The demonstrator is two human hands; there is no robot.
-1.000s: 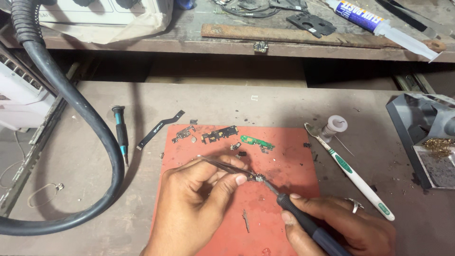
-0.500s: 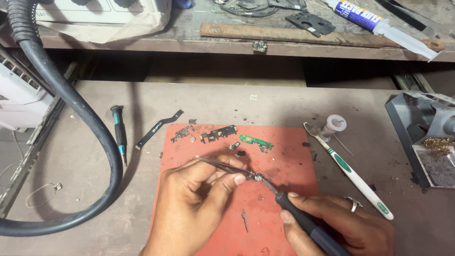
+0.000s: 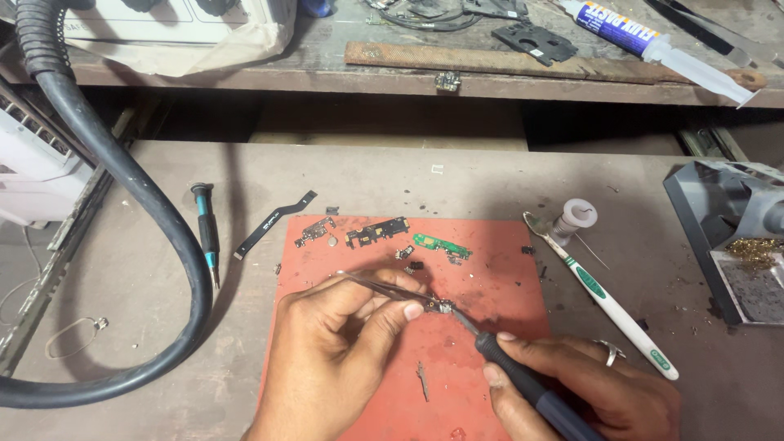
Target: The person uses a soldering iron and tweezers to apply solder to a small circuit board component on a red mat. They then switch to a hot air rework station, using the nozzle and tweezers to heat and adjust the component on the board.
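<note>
My left hand (image 3: pixel 335 355) pinches metal tweezers (image 3: pixel 384 287), whose tips grip a tiny metal part (image 3: pixel 443 306) just above the red mat (image 3: pixel 506 278). My right hand (image 3: pixel 588 388), with a ring on one finger, holds a dark soldering iron (image 3: pixel 523 380). Its tip touches the tiny part from the right. Small circuit boards lie at the mat's far edge: a black one (image 3: pixel 376 232) and a green one (image 3: pixel 439 245).
A thick black hose (image 3: pixel 147 212) curves along the left. A small screwdriver (image 3: pixel 206 233) and a flex cable (image 3: pixel 273 222) lie left of the mat. A toothbrush (image 3: pixel 608 298) and solder spool (image 3: pixel 576 218) lie right of it, beside a grey iron stand (image 3: pixel 727 237). A syringe (image 3: pixel 653 45) rests on the shelf.
</note>
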